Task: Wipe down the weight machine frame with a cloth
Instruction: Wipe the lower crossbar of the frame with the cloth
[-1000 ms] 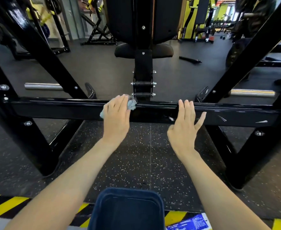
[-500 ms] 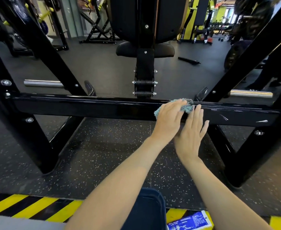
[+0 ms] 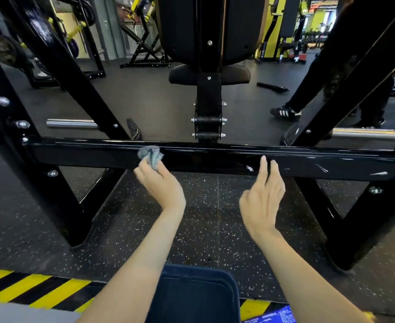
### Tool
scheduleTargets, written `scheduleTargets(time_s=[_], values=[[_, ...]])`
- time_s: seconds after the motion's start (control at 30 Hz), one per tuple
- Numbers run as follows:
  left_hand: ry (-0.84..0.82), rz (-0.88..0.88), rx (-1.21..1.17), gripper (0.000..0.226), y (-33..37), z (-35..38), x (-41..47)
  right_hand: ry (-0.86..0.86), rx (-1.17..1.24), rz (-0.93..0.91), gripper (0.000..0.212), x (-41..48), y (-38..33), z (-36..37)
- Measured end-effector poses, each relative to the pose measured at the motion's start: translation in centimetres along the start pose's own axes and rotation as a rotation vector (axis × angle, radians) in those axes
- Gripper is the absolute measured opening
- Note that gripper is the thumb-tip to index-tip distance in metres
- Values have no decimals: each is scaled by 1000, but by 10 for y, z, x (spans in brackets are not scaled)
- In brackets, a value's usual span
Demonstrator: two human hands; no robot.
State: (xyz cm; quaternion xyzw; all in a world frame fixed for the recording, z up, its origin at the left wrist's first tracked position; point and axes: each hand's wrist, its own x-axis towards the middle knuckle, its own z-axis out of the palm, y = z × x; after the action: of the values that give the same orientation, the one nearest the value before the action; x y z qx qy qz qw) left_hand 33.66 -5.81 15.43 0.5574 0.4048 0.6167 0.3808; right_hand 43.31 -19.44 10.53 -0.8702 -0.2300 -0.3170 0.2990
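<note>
Cloth [image 3: 150,156], grey and bunched, was gripped in the person's left hand [image 3: 161,185] and pressed against the front face of the black crossbar [image 3: 215,159] of the weight machine frame [image 3: 51,194], left of the centre post [image 3: 208,108]. Seen from the head camera, the right hand [image 3: 261,199] was released, fingers loosely straight, tips up at the bar's lower edge; whether they touched it, I couldn't tell. Behind the bar stood a black seat pad [image 3: 184,75], with another person's striped shoe [image 3: 285,112] far right.

1 cloth [image 3: 151,156], 1 L hand [image 3: 161,185], 1 R hand [image 3: 263,197], 1 crossbar [image 3: 215,157], 2 chrome pegs [image 3: 71,124] & 1 seat pad [image 3: 236,74].
</note>
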Motion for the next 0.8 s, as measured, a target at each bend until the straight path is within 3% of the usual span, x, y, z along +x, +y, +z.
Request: scheduleTargets(time_s=[0.27, 0.43, 0.5, 0.57, 0.63, 0.7, 0.8], values=[[-255, 56, 15, 23, 19, 45, -60, 98, 31, -110, 90, -2, 13, -3], [-570, 152, -43, 21, 42, 63, -92, 113, 88, -128, 63, -5, 24, 0], [-530, 56, -106, 16, 42, 53, -92, 101, 110, -61, 60, -9, 24, 1], [-362, -117, -178, 15, 37, 34, -88, -33, 185, 41, 40, -7, 23, -6], [-212, -164, -228, 17, 29, 22, -78, -213, 300, 233, 22, 1, 28, -8], [-215, -81, -163, 19, 27, 25, -67, -263, 494, 534, 23, 13, 34, -6], [-326, 86, 31, 21, 28, 46, -71, -274, 983, 952, 25, 30, 39, -7]])
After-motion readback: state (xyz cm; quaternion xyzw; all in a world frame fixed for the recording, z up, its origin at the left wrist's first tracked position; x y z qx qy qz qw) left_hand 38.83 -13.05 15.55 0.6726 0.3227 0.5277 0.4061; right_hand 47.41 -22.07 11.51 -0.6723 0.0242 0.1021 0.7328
